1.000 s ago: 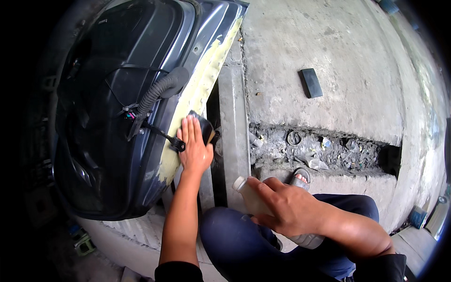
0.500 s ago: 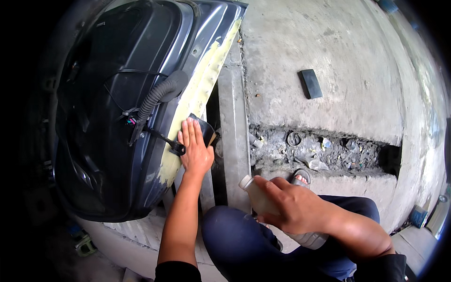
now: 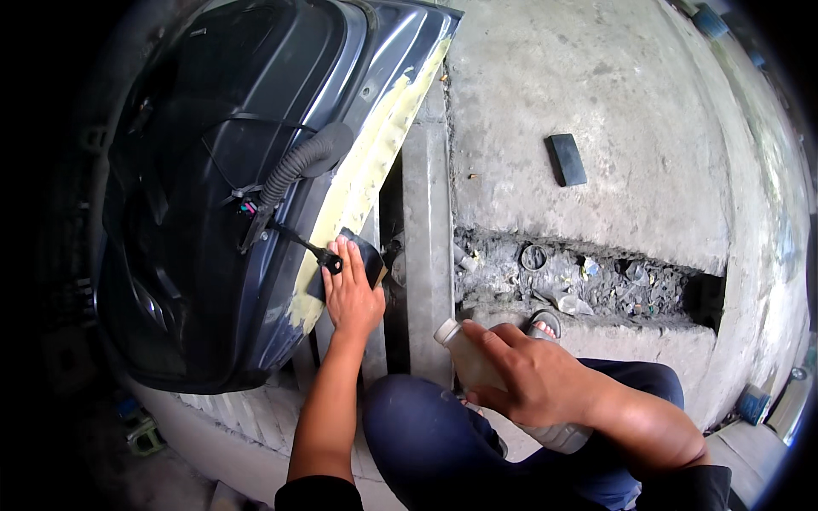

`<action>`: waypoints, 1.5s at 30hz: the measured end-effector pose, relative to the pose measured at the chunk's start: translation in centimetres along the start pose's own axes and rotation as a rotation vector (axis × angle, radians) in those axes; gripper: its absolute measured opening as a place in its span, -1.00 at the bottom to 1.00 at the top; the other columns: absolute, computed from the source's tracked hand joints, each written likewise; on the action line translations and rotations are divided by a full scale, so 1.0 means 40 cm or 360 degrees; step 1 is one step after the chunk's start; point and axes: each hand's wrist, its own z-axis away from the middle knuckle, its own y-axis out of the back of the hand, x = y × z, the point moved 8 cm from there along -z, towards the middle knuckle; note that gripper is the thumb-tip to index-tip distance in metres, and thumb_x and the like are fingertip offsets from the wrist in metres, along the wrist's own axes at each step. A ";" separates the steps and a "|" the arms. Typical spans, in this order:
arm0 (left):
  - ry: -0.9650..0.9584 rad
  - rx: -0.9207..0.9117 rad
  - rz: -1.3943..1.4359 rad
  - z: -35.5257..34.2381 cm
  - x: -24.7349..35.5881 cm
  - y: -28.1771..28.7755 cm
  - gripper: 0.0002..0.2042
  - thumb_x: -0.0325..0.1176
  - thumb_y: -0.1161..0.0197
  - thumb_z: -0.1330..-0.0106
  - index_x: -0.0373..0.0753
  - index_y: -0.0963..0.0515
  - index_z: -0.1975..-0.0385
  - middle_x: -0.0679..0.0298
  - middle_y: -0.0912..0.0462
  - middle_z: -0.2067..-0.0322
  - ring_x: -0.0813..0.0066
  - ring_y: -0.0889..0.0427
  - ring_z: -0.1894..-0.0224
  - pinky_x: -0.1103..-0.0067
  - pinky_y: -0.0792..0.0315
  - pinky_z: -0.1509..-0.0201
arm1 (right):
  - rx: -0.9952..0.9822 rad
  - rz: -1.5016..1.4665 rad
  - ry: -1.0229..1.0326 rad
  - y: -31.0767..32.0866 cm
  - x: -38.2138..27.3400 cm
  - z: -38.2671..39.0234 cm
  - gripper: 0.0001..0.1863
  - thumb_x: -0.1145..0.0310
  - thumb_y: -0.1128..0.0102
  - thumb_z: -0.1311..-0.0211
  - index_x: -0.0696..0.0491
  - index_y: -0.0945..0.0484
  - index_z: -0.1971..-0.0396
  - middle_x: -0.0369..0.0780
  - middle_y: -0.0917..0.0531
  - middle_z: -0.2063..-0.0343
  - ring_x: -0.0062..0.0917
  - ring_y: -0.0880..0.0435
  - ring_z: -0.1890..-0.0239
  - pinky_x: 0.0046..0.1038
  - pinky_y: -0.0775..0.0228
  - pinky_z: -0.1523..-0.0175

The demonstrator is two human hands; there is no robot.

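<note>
My left hand (image 3: 354, 294) lies with fingers together on a dark sheet of sandpaper (image 3: 365, 254), pressing it against the edge of a dark car door (image 3: 196, 307). Brown backing shows at the sheet's lifted right corner. A long strip of pale yellow filler (image 3: 375, 162) runs down that edge. A black cable with a connector (image 3: 328, 260) hangs beside my fingertips. Over my knee, my right hand (image 3: 537, 375) is wrapped round a translucent plastic bottle (image 3: 474, 362). The bottle tilts, its pale neck pointing up and left.
A dark rectangular block (image 3: 567, 159) lies on the concrete floor (image 3: 630, 94). A sunken channel with rubble and litter (image 3: 588, 277) crosses the floor ahead of my sandalled foot (image 3: 544, 324). A ribbed rubber hose (image 3: 298, 162) sticks out of the door.
My left hand has slid the sandpaper a little down along the filler strip, toward me. My right hand still grips the bottle in about the same place. The view has shifted slightly.
</note>
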 end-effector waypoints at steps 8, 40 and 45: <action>-0.0121 0.0397 0.0130 -0.258 0.098 0.102 -0.20 -0.25 -0.14 -0.19 -0.46 0.00 -0.40 -0.09 0.05 -0.45 0.06 0.18 -0.53 0.27 0.31 -0.56 | 0.0112 0.0097 0.0277 -0.022 -0.044 -0.027 -0.17 0.13 -0.30 -0.14 0.18 -0.16 -0.33 0.10 -0.54 0.16 0.03 -0.65 0.25 -0.16 -0.53 0.16; -0.0089 0.0236 0.0163 0.083 -0.066 -0.055 -0.15 -0.30 -0.15 -0.05 -0.49 -0.02 -0.39 -0.16 0.09 -0.45 -0.10 0.21 -0.52 0.12 0.34 -0.54 | 0.0000 -0.0023 0.0254 -0.074 -0.091 -0.043 -0.20 0.16 -0.33 -0.15 0.17 -0.19 -0.31 0.16 -0.55 0.18 0.10 -0.64 0.21 -0.11 -0.51 0.08; -0.0213 0.0420 0.0179 -0.116 0.068 0.060 -0.24 -0.28 -0.07 -0.17 -0.43 -0.03 -0.41 -0.07 0.05 -0.46 0.04 0.17 -0.53 0.26 0.23 -0.55 | -0.0032 0.0028 0.0264 -0.097 -0.105 -0.053 -0.20 0.16 -0.33 -0.15 0.15 -0.19 -0.31 0.16 -0.55 0.17 0.08 -0.64 0.20 -0.12 -0.52 0.09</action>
